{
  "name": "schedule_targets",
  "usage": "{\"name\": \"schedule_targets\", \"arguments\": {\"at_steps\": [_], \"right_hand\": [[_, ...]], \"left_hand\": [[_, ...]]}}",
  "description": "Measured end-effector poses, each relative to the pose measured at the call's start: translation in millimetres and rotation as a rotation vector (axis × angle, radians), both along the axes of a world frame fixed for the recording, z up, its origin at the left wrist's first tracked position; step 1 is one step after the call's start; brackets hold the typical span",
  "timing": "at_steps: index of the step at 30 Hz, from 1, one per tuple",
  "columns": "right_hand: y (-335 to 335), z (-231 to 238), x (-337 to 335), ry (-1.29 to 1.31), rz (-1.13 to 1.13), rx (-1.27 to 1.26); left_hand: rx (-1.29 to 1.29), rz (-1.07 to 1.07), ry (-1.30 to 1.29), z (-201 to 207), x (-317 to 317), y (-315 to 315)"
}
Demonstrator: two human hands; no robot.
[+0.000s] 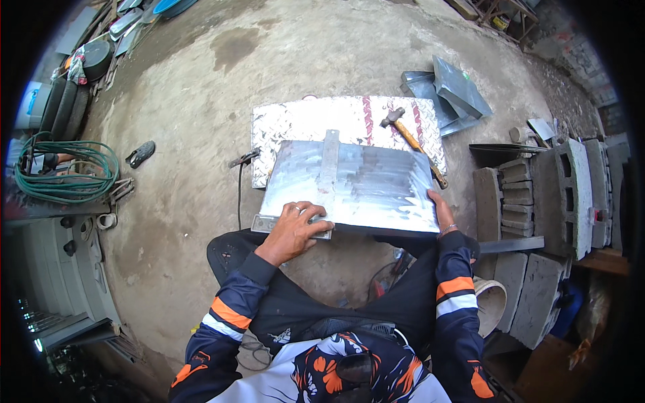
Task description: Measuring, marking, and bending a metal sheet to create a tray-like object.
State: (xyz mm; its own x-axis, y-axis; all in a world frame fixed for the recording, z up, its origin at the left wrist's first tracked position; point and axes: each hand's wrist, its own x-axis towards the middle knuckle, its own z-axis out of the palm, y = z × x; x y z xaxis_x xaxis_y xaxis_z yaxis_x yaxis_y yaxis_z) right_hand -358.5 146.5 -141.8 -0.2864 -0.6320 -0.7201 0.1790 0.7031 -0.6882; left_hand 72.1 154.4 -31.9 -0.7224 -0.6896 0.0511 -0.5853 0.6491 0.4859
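Sheet [383,181] of grey metal lies partly over a low tread-plate desk [302,117], its near side jutting toward the seated person's legs [285,305]. The left hand [292,232] clasps an L-shaped square [329,161] near its corner, fingers bent over it; the right hand [443,209] pinches the sheet's right edge, thumb on top, the other fingers hidden. From where I stand, the square could skew if the left hand presses unevenly, and the overhang could dip or flex if pushed down. The bare right hand might be cut should the edge slide through it, and a shove forward could knock the hammer [411,139] by the far right corner. The sheet's long axis runs left to right before the person; the square's long blade points away from them, its short leg to their left
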Motion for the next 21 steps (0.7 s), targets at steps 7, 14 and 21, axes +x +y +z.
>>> {"name": "schedule_targets", "arguments": {"at_steps": [7,14,21], "right_hand": [[-8.8,6.8,14.8,-0.061,-0.059,-0.118],[-16.2,17.7,13.3,-0.622,-0.157,-0.025],[-22.5,23.2,7.4,-0.329,-0.038,-0.129]], "left_hand": [[-0.055,0.012,-0.093,-14.3,0.8,11.8],[0.371,0.709,0.688,8.4,22.3,-25.6],[0.85,0.981,1.785,-17.1,124.7,-104.1]]}}
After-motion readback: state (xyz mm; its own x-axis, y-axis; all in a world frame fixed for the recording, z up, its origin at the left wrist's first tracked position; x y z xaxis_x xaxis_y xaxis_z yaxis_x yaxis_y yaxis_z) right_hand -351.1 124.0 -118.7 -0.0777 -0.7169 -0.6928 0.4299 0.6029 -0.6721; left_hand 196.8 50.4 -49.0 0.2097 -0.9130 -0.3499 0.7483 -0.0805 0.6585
